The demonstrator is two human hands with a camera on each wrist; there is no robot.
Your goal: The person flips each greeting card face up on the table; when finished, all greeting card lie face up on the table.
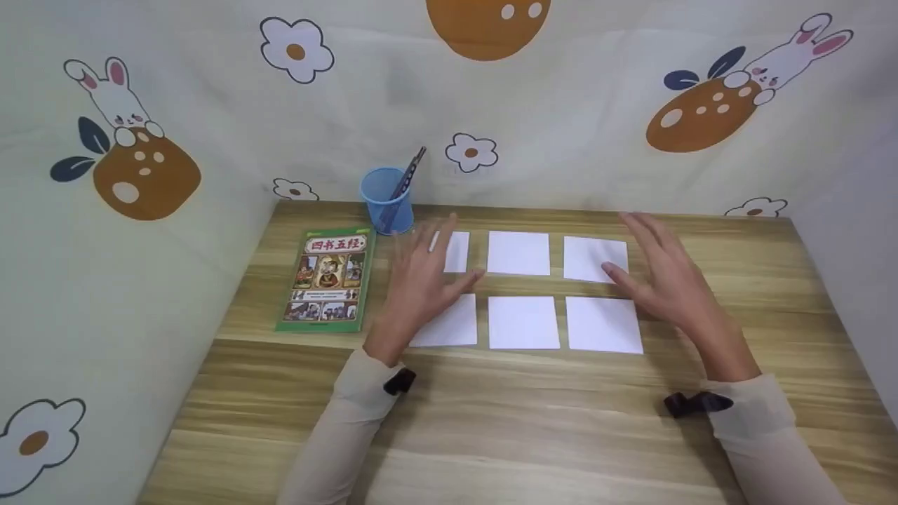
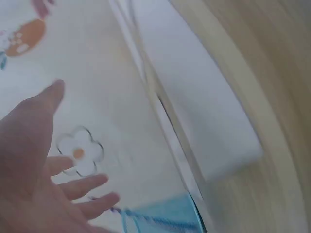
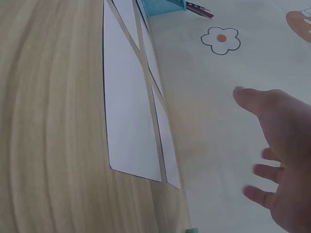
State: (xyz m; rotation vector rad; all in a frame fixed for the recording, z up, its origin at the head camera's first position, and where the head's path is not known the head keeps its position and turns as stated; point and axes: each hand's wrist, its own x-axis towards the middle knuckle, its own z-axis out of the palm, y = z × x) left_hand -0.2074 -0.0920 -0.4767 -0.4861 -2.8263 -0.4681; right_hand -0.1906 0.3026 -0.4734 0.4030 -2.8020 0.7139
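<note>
Several white square cards lie in two rows on the wooden table, among them a top middle card (image 1: 518,253) and a bottom middle card (image 1: 523,322). My left hand (image 1: 419,280) is over the left end of the rows, fingers spread, partly hiding the two left cards. At the right end, my right hand (image 1: 663,280) is held with thumb and fingers apart, its thumb overlapping the top right card (image 1: 593,257) in the head view. Both wrist views show the palms holding nothing, the left hand (image 2: 39,165) and the right hand (image 3: 286,155) alike.
A green illustrated book (image 1: 326,280) lies left of the cards. Behind it stands a blue mesh pen cup (image 1: 387,203) with pens (image 1: 407,179) leaning in it. A patterned cloth wall (image 1: 575,105) rises along the table's back edge.
</note>
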